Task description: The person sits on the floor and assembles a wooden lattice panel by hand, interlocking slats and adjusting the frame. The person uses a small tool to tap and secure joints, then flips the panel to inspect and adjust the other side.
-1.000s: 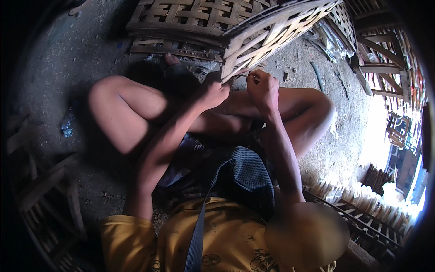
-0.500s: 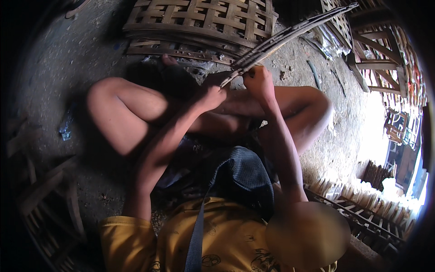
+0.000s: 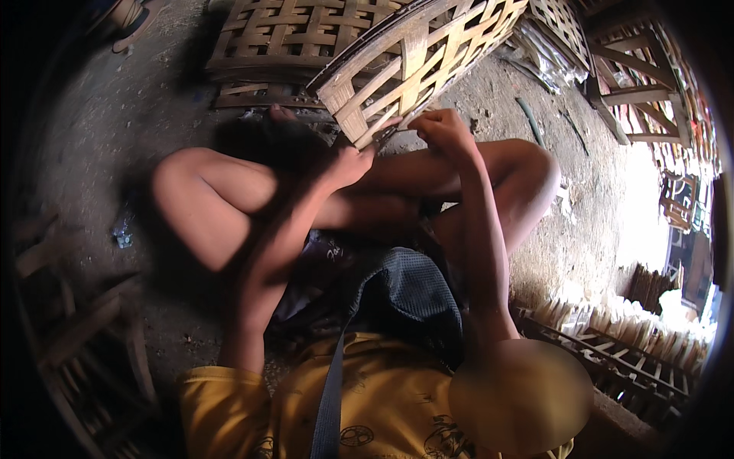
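Observation:
A woven bamboo panel [image 3: 413,73] stands tilted in front of me, its open lattice facing me and its near corner low over my crossed legs. My left hand [image 3: 353,164] is closed on that near corner. Close by, my right hand [image 3: 445,131] is closed, with its fingertips against the panel's lower edge. A thin dark sliver shows between the two hands, too small to name. What sits inside the right hand's fingers is hidden.
Beyond my feet lies a stack of similar woven panels [image 3: 287,46]. Wooden racks [image 3: 650,99] stand at the far right, with plastic sheeting [image 3: 547,61] beside them. A green strip [image 3: 529,121] lies on the floor. Slatted wooden pieces [image 3: 84,321] are at the left.
The panel has turned from nearly edge-on to showing its woven face, and its far end swung leftward. My right hand stays near its lower edge; the left keeps its corner.

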The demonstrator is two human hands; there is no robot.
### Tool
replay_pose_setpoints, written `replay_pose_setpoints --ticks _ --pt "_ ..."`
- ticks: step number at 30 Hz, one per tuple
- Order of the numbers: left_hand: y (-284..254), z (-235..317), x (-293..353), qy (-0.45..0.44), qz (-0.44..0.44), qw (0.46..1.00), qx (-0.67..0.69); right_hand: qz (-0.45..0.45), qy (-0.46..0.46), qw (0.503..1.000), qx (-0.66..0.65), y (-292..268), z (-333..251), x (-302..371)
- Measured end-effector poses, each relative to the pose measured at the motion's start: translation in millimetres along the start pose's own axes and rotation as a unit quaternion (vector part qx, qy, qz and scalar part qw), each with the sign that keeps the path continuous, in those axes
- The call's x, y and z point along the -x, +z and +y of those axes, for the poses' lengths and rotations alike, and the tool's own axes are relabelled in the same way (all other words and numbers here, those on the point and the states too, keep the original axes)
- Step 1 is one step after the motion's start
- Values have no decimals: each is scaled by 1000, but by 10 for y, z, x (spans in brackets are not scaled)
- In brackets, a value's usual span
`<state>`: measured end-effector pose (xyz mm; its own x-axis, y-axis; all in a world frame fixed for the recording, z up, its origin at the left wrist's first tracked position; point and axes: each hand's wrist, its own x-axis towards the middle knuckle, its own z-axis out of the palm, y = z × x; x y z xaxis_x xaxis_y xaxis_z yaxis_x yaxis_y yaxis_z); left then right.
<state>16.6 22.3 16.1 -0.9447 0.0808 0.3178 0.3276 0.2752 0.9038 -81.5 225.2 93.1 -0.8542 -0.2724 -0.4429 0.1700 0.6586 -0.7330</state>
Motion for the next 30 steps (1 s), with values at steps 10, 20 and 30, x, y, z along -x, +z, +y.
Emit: replay_pose_setpoints --ticks 10,20,30 --pt "-33 99 156 -134 29 990 -18 195 -130 962 138 386 -38 256" --pt "-150 607 20 55 122 974 -186 195 -145 939 243 657 -116 329" --pt "-4 361 56 74 124 985 -97 175 -132 966 137 623 -40 215"
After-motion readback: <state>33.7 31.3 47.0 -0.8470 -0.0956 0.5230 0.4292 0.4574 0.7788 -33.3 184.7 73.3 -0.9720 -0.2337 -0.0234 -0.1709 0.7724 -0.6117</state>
